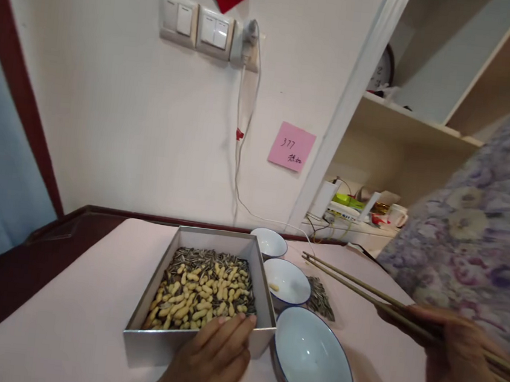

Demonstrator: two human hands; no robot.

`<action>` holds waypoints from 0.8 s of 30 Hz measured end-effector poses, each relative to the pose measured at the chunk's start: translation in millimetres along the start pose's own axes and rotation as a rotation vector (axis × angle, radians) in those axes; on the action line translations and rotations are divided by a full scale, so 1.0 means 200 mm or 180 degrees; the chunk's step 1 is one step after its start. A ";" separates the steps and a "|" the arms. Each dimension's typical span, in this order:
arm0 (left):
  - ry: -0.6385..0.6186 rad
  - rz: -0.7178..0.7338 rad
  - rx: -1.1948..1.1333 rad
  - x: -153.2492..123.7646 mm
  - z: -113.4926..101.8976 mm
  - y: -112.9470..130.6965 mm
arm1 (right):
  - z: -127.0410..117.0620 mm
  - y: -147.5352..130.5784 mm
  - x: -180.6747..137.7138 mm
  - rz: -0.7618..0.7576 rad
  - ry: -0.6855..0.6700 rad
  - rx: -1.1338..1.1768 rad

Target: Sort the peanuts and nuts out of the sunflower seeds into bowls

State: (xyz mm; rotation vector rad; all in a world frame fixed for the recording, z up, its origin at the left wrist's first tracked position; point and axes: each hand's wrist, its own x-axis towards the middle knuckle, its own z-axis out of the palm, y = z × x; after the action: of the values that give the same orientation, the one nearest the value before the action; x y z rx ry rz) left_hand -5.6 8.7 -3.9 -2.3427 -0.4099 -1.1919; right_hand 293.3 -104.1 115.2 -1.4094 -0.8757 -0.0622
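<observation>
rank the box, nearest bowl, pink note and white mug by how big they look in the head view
1. box
2. nearest bowl
3. pink note
4. white mug

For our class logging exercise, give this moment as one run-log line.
left hand: fingers over box rim | right hand: holds chopsticks | box: peanuts, seeds | middle bowl: one peanut
</observation>
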 end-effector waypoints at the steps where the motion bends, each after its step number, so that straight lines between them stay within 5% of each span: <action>1: 0.0001 -0.0020 -0.0024 0.00 0.00 0.00 | -0.04 0.02 0.00 0.0190 0.0009 -0.0096; 5: -0.0031 -0.0038 -0.0007 0.01 -0.01 0.00 | -0.07 0.07 0.02 0.0757 -0.0144 -0.0302; 8: -0.0025 0.0058 0.0105 0.00 0.00 0.00 | 0.02 0.04 0.01 0.0574 -0.0246 -0.0238; 14: 0.0095 0.0067 0.0212 -0.01 0.02 0.01 | 0.42 -0.13 -0.07 -0.0450 -0.1407 0.0513; 18: 0.0034 0.0081 0.0295 -0.01 0.01 0.02 | 0.71 -0.18 -0.16 -0.0362 -0.2347 0.0826; 24: 0.0080 0.0189 0.0365 -0.01 0.03 0.01 | 0.98 -0.17 -0.21 -0.0416 -0.2954 0.0792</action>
State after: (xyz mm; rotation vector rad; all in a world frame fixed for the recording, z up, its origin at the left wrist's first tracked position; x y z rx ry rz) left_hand -2.8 9.8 -9.0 -2.2247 -0.3872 -1.1386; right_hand 149.2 39.9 102.8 -1.1177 -1.6663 0.6276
